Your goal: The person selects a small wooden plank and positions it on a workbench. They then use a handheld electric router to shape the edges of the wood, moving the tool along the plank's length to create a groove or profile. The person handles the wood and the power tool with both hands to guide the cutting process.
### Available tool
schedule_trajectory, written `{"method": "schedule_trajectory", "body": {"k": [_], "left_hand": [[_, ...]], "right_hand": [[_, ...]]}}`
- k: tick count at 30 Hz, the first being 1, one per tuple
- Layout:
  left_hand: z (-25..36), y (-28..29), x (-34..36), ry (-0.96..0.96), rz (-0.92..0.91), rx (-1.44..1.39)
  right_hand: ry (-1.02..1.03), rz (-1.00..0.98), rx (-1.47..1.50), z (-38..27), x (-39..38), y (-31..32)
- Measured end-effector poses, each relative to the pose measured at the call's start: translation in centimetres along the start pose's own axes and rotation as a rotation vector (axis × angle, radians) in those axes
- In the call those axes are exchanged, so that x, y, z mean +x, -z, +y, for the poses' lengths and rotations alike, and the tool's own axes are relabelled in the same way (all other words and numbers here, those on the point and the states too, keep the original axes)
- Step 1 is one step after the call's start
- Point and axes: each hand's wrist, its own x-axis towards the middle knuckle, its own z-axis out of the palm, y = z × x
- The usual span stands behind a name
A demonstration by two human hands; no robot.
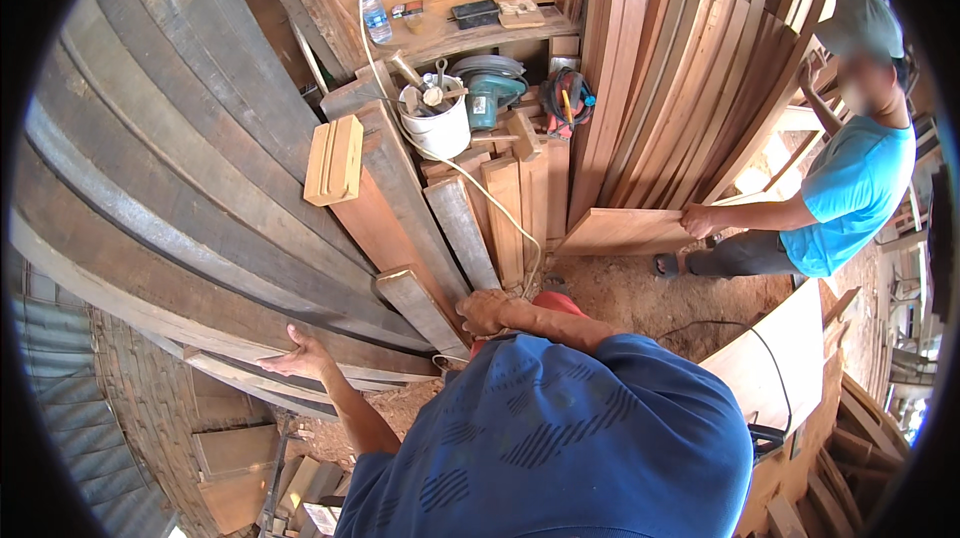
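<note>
In the head view, your left hand, left of the lower middle, is spread and seems to hold nothing; it lies over or against the long dark planks, which fill the left of the frame. Your right hand, just below the centre, has curled fingers at the near end of a grey plank; you may be leaning there for support, but whether you grip it I cannot tell. Beside that hand lies 1 short board. At upper centre, the white bucket gathers tools, probably to keep them within reach, next to 1 green power saw. At right, 1 co-worker grasps a wide board by its edge, likely to keep it tilted.
</note>
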Motion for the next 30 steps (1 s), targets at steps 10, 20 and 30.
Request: {"method": "schedule_trajectory", "body": {"k": [10,20,30], "left_hand": [[-2.7,-1.5,0.4,-0.037,0.036,0.077],[-2.8,-1.0,0.4,-0.057,0.018,0.081],[-3.0,-1.8,0.8,-0.059,0.036,0.096]], "right_hand": [[0.024,0.014,0.033,5.7,-0.2,1.5],[-0.034,0.099,0.102,9.2,-2.4,3.5],[0.036,0.340,0.475,6.9,-6.9,1.7]]}}
